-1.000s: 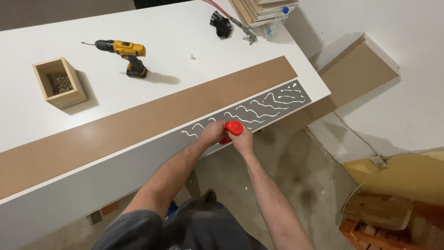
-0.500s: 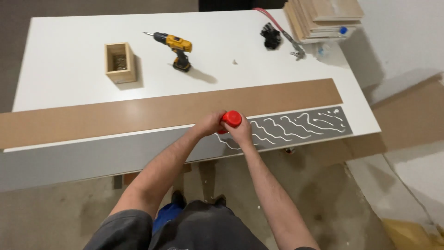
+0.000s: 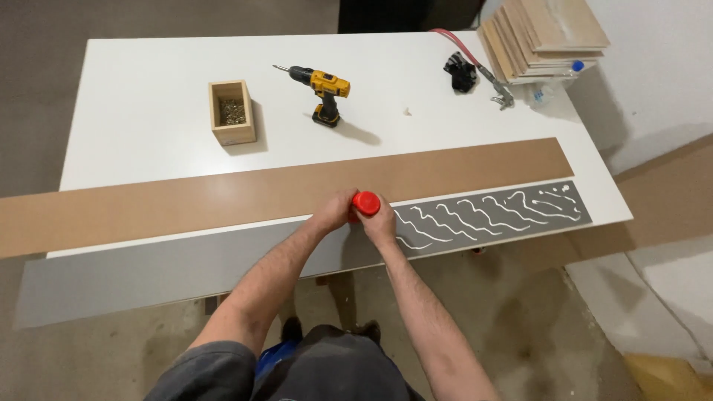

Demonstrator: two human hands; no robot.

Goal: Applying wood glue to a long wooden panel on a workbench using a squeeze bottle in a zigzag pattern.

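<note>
Both my hands grip a red glue bottle (image 3: pixel 365 203) held upside down over a long grey strip (image 3: pixel 186 263) that lies along the white table's front edge. My left hand (image 3: pixel 333 214) wraps it from the left, my right hand (image 3: pixel 380 225) from the right. White wavy lines of glue (image 3: pixel 490 213) cover the grey strip to the right of the bottle; the part to the left is bare. A long brown board (image 3: pixel 245 197) lies just behind the strip.
On the white table (image 3: pixel 148 111) stand a small wooden box of screws (image 3: pixel 232 112), a yellow-and-black cordless drill (image 3: pixel 321 89), a black clamp (image 3: pixel 468 73) and a stack of wooden boards (image 3: pixel 546 33) at the far right corner. Concrete floor lies below.
My hands and the red bottle have moved left along the grey strip, leaving more wavy glue lines behind them. The view has swung left and straightened.
</note>
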